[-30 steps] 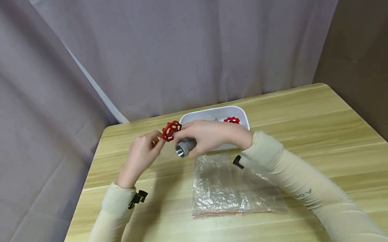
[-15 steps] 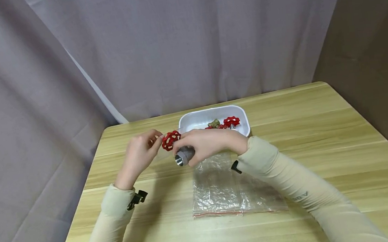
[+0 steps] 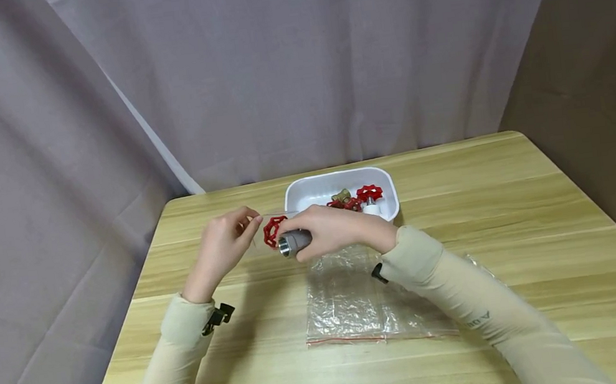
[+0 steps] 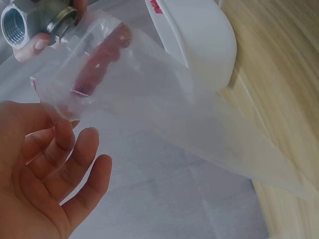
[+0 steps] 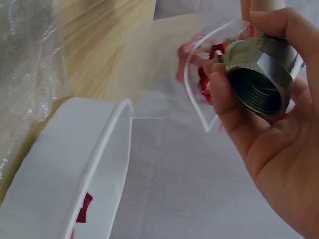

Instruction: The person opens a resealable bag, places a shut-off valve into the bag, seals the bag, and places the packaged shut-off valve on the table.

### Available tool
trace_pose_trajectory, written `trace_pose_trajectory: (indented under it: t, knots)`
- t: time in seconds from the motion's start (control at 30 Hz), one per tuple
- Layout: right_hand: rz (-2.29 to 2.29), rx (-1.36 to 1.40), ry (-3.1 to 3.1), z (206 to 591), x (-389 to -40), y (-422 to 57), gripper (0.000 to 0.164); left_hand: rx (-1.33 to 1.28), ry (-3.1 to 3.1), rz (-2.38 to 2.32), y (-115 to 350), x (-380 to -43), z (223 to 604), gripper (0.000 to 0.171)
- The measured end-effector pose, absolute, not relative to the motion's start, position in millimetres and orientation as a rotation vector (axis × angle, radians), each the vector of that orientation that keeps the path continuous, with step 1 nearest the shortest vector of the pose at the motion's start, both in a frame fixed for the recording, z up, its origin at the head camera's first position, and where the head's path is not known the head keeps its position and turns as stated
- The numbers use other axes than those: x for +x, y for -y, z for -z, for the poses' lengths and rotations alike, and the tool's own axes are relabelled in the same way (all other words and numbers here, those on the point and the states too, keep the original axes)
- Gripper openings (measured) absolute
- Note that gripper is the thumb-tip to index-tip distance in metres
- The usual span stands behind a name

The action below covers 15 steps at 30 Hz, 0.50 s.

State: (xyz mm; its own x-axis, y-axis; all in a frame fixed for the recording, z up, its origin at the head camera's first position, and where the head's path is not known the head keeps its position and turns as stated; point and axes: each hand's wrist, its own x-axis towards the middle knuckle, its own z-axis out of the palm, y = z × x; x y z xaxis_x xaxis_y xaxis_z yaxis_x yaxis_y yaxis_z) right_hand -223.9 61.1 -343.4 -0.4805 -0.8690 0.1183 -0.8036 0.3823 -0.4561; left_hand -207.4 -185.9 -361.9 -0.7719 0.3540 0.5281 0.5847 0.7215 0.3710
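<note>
My right hand (image 3: 334, 230) grips the grey metal body of a gate valve (image 3: 294, 242), its threaded opening facing left and toward me. The valve's red handwheel (image 3: 274, 230) points away from that hand and sits inside the mouth of a clear zip bag (image 4: 199, 129). My left hand (image 3: 225, 241) pinches the bag's edge by its mouth between thumb and index finger. The other left fingers (image 4: 82, 186) are loosely bent. In the right wrist view, the bag's white zip line (image 5: 189, 82) crosses in front of part of the wheel. The bag's far end hangs beyond the valve.
Just behind my right hand stands a white tray (image 3: 299, 194) holding more valves, including a red-wheeled one (image 3: 369, 193) and a brass-coloured one (image 3: 340, 196). Flat clear bags (image 3: 347, 300) with a red seal line lie on the wooden table (image 3: 259, 372). Curtains (image 3: 302, 80) hang behind.
My right hand has lowered the valve, bringing its handwheel down into the bag's mouth. Tray contents that it covered now show. My left hand has stayed almost still.
</note>
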Motion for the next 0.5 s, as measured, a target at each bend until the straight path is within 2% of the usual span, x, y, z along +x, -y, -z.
trace_pose_trajectory:
  t: [0.5]
  knots:
    - [0.842,-1.399,-2.663,352.8,-214.3,-67.8,0.048,-0.758,2.513,0.751,181.4,-203.4,361.5,0.014]
